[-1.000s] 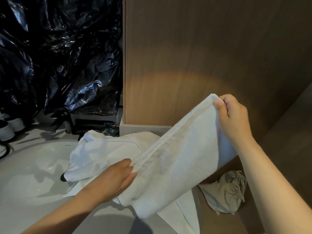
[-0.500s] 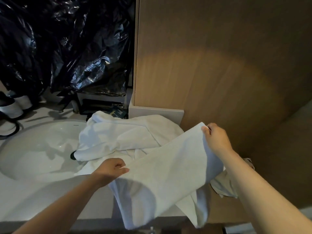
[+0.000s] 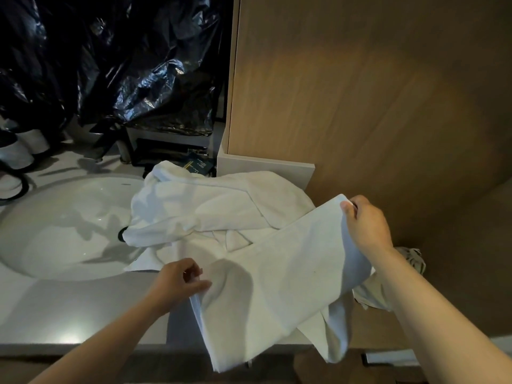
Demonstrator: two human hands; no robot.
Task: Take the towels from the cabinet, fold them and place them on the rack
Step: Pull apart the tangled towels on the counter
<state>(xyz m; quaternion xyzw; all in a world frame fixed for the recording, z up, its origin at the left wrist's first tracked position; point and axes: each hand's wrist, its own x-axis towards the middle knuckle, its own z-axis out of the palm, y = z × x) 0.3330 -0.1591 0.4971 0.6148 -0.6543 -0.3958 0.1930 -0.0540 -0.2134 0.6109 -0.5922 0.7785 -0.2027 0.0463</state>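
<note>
Pretty cluttered spot tbh. There's a white sink basin (image 3: 63,225) set into a grey countertop (image 3: 69,309), and crumpled shiny black plastic sheeting (image 3: 124,65) fills the whole back. Under the plastic sits a dark tray (image 3: 166,151), with a dark blue card (image 3: 198,167) just in front of it. White cups (image 3: 16,151) and a black cable (image 3: 19,187) are far left, and a beige cloth bag (image 3: 412,256) is over on the right.
</note>
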